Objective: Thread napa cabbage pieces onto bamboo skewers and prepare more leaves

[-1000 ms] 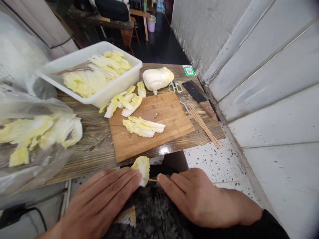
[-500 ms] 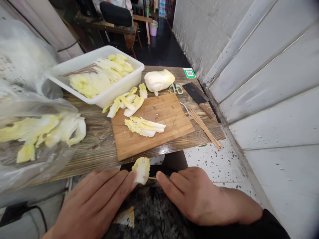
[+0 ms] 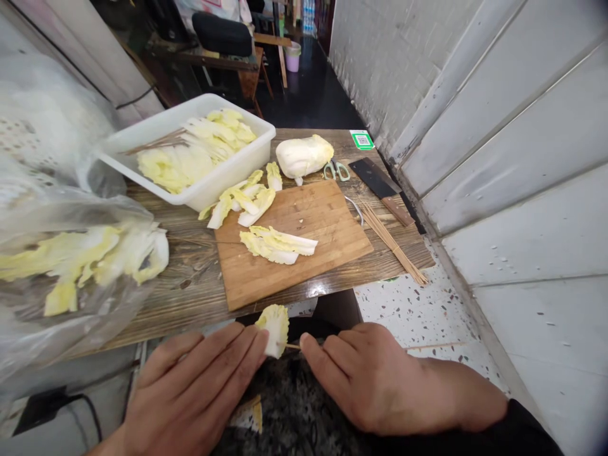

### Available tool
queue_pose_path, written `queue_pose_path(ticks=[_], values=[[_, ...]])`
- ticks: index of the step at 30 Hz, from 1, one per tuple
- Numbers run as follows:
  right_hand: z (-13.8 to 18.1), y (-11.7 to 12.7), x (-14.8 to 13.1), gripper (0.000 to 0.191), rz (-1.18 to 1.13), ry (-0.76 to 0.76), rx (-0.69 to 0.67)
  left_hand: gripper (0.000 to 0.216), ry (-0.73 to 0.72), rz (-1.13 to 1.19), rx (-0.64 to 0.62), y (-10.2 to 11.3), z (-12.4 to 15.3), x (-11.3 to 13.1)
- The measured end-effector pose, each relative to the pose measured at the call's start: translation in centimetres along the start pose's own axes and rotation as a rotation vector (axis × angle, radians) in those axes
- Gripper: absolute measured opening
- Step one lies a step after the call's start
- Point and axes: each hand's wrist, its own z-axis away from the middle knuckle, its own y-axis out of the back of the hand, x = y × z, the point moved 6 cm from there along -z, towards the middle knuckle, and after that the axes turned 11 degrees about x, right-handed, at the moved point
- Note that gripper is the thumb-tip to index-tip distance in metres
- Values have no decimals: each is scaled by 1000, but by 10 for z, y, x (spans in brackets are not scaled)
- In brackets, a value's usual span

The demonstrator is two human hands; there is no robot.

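My left hand (image 3: 199, 373) is closed on a small napa cabbage leaf (image 3: 275, 329), with a white rib and a frilled yellow edge. A thin wooden skewer (image 3: 293, 346) runs from the leaf to my right hand (image 3: 361, 370), whose thumb and fingers pinch it. The skewer's far end is hidden in that hand. Both hands are over my lap, in front of the table edge. Beyond them, cut cabbage leaves (image 3: 278, 246) lie on a wooden cutting board (image 3: 327, 215), and several more leaf pieces (image 3: 242, 199) rest at its back left corner.
A white tub (image 3: 232, 166) of leaves and skewers stands at the back left. Cabbage lies in a plastic bag (image 3: 137, 310) at left. Behind the board are a cabbage head (image 3: 304, 156) and scissors (image 3: 336, 170). A cleaver (image 3: 375, 180) and skewer bundle (image 3: 394, 244) lie right.
Both hands keep their grip on the leaf and skewer. The left hand has shifted slightly right with the leaf. The whole view has moved a little.
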Motion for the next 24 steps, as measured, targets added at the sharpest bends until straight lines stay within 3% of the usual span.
queue_pose_path(ticks=[11, 24], values=[[0, -4, -5, 32, 26, -6, 11, 37, -95, -21, -68, -3, 8, 6], [-6, -5, -7, 31, -7, -1, -25, 44, -47, -40, -36, 4, 6, 6]])
